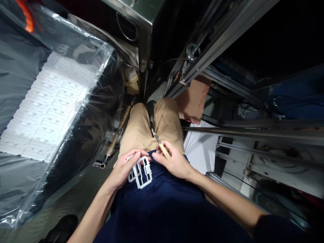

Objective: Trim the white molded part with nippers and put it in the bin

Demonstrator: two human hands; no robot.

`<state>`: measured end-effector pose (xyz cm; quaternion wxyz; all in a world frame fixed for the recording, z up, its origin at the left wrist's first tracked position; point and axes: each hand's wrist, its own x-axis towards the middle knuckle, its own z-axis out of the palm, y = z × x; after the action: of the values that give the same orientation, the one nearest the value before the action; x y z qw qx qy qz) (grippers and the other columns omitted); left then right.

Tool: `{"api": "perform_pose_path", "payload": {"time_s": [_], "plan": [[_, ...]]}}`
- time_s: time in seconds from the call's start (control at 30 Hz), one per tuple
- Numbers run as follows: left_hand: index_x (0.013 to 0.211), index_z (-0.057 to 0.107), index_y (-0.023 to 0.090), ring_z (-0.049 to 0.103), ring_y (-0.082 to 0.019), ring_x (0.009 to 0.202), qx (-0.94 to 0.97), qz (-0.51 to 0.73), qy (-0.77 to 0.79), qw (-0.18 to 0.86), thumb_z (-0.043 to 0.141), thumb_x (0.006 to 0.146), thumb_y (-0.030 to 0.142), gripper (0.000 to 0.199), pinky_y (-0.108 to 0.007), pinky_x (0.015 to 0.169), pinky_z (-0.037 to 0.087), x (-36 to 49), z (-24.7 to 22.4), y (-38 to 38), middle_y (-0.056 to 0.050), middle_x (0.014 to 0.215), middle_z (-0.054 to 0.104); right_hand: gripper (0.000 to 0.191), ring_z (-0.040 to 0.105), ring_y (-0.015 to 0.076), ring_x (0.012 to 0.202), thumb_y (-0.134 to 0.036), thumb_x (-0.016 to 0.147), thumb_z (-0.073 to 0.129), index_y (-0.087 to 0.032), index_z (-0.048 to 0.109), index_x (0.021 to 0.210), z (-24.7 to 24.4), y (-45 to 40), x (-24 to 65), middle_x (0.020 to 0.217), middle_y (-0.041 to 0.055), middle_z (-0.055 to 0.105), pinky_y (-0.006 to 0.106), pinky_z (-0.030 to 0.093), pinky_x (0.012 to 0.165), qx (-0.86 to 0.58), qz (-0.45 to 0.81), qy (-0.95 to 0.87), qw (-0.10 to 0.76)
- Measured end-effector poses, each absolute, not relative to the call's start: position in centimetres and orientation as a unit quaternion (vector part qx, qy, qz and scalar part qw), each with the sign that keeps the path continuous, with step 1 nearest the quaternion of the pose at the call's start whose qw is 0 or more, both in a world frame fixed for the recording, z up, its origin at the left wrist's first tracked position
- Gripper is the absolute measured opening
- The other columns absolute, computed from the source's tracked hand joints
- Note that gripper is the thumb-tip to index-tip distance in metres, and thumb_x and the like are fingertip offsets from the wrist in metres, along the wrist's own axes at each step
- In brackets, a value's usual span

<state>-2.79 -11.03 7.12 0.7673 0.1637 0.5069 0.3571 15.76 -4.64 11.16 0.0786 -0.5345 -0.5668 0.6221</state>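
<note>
My left hand (124, 166) is closed around white plastic frames (148, 170) with slots cut through them, and they hang over my lap against the navy shirt. At least two of these pieces overlap, partly hidden by my fingers and thumb. In my right hand (176, 162) is a slim hand tool (165, 151) with a tan handle and a dark metal front end. Its tip points forward between my thighs, away from the frames. The two hands are a small gap apart. I cannot make out the exact kind of tip.
Rows of similar white parts (50, 104) lie in a plastic-lined container (103, 64) at left. An orange handle (28, 20) is above them. Metal rails (227, 30), a brown carton (194, 98) and white sheets (201, 150) stand close on my right. A metal cabinet (145, 13) is ahead.
</note>
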Motion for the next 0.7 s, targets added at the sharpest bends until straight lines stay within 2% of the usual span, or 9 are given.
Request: {"api": "perform_pose_path", "payload": {"time_s": [0.13, 0.3, 0.43, 0.5, 0.6, 0.7], "plan": [[0.098, 0.059, 0.014, 0.063, -0.024, 0.087, 0.115, 0.327, 0.433, 0.832, 0.049, 0.087, 0.036, 0.025, -0.032, 0.078, 0.05, -2.8, 7.2, -9.5, -0.012, 0.091, 0.067, 0.038, 0.057, 0.0164, 0.085, -0.047, 0.079, 0.057, -0.021, 0.052, 0.107, 11.2, -3.4, 17.0, 0.094, 0.0014, 0.061, 0.03, 0.044, 0.077, -0.537, 0.571, -0.617, 0.066], [0.091, 0.058, 0.014, 0.065, -0.024, 0.081, 0.076, 0.31, 0.384, 0.866, 0.047, 0.088, 0.034, 0.023, -0.028, 0.066, 0.052, -3.1, 6.1, -8.3, -0.01, 0.082, 0.066, 0.041, 0.057, 0.0166, 0.087, -0.047, 0.077, 0.058, -0.021, 0.053, 0.108, 11.4, -2.6, 18.0, 0.097, 0.0018, 0.061, 0.029, 0.043, 0.077, -0.551, 0.513, -0.656, 0.048], [0.099, 0.059, 0.012, 0.063, -0.027, 0.09, 0.03, 0.304, 0.392, 0.868, 0.045, 0.089, 0.034, 0.028, -0.033, 0.075, 0.053, -3.2, 5.8, -8.4, -0.015, 0.093, 0.067, 0.04, 0.057, 0.0161, 0.082, -0.048, 0.076, 0.058, -0.021, 0.053, 0.105, 11.5, -2.5, 18.4, 0.093, 0.0013, 0.061, 0.03, 0.043, 0.075, -0.559, 0.502, -0.659, 0.035], [0.102, 0.059, 0.01, 0.062, -0.027, 0.094, 0.011, 0.298, 0.396, 0.869, 0.046, 0.088, 0.031, 0.028, -0.035, 0.081, 0.052, -3.3, 5.9, -8.5, -0.018, 0.098, 0.066, 0.038, 0.057, 0.0158, 0.077, -0.048, 0.074, 0.06, -0.021, 0.053, 0.1, 11.3, -2.8, 18.2, 0.087, 0.0008, 0.061, 0.029, 0.044, 0.07, -0.563, 0.519, -0.642, 0.017], [0.1, 0.061, 0.009, 0.062, -0.025, 0.094, -0.014, 0.307, 0.403, 0.862, 0.049, 0.086, 0.023, 0.024, -0.034, 0.084, 0.051, -3.4, 6.2, -8.6, -0.017, 0.097, 0.067, 0.033, 0.056, 0.0133, 0.065, -0.045, 0.073, 0.062, -0.02, 0.052, 0.092, 10.9, -3.9, 17.2, 0.076, -0.0014, 0.061, 0.026, 0.045, 0.059, -0.552, 0.605, -0.573, -0.017], [0.095, 0.064, 0.009, 0.065, -0.022, 0.084, -0.035, 0.326, 0.415, 0.849, 0.051, 0.084, 0.017, 0.019, -0.031, 0.078, 0.054, -3.3, 6.5, -8.5, -0.014, 0.091, 0.069, 0.024, 0.058, 0.0124, 0.067, -0.033, 0.073, 0.064, -0.02, 0.051, 0.089, 10.2, -5.3, 15.5, 0.078, -0.002, 0.062, 0.026, 0.046, 0.064, -0.517, 0.66, -0.546, -0.009]]}}
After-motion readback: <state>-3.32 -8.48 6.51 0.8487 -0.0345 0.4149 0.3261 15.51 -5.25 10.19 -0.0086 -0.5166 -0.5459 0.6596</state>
